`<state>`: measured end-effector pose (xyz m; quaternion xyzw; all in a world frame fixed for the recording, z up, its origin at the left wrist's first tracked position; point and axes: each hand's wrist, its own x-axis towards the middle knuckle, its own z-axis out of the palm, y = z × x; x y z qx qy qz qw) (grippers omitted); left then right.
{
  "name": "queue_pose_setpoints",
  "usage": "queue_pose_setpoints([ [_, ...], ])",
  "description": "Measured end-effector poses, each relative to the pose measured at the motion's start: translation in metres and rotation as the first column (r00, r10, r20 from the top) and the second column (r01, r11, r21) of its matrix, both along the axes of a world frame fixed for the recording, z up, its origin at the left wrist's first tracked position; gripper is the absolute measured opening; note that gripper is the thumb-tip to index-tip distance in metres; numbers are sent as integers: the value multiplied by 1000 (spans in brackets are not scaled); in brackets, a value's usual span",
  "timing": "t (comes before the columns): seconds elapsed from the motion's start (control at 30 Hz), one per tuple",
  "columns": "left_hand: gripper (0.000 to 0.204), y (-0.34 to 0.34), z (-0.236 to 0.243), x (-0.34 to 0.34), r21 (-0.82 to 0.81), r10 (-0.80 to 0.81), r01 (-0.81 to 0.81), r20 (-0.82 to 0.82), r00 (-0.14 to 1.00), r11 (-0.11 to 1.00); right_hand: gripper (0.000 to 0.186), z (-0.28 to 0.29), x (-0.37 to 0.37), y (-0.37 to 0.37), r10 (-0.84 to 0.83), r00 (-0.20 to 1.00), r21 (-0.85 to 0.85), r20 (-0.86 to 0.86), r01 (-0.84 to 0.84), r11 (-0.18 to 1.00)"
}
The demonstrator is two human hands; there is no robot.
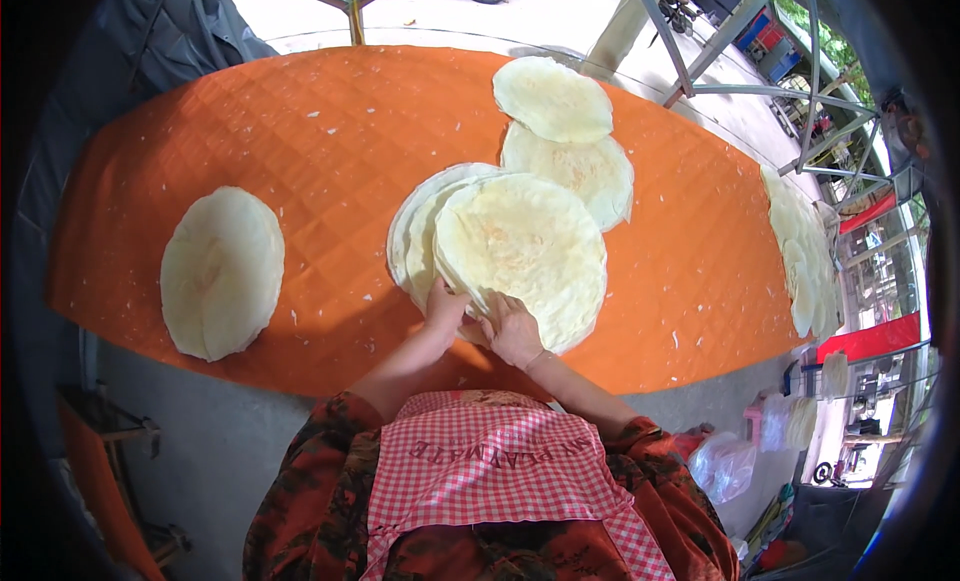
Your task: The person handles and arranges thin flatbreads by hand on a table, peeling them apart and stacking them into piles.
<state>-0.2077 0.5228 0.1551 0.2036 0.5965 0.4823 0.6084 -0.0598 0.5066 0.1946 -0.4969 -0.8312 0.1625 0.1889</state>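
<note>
A pile of large, thin, round pale flatbreads (525, 241) lies at the near middle of the orange table (330, 181), its layers spread out toward the left. At the pile's near edge, my left hand (446, 307) is closed on the rim of the flatbreads. Close beside it, my right hand (514, 331) has its fingers curled over the same near rim, with the thumb toward the left hand. How many layers each hand grips is hidden. Just beyond the pile, two more flatbreads (555, 99) overlap one another.
Another stack of flatbreads (222, 273) rests at the table's left end. More flatbreads (800, 251) lie past the right end. Small white crumbs dot the cloth. A metal frame (690, 61) stands behind at the right, and a clear plastic bag (722, 466) is low at the right.
</note>
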Motion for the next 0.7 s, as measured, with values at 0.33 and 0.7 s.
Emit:
queue_pose_setpoints([
  [0.33, 32, -2, 5, 6, -116, -89, 103, 123, 988, 988, 15, 48, 69, 120, -172, 943, -214, 285, 237, 948],
  [0.7, 31, 0, -19, 9, -27, -20, 22, 87, 996, 999, 21, 281, 159, 267, -337, 904, 368, 262, 229, 901],
])
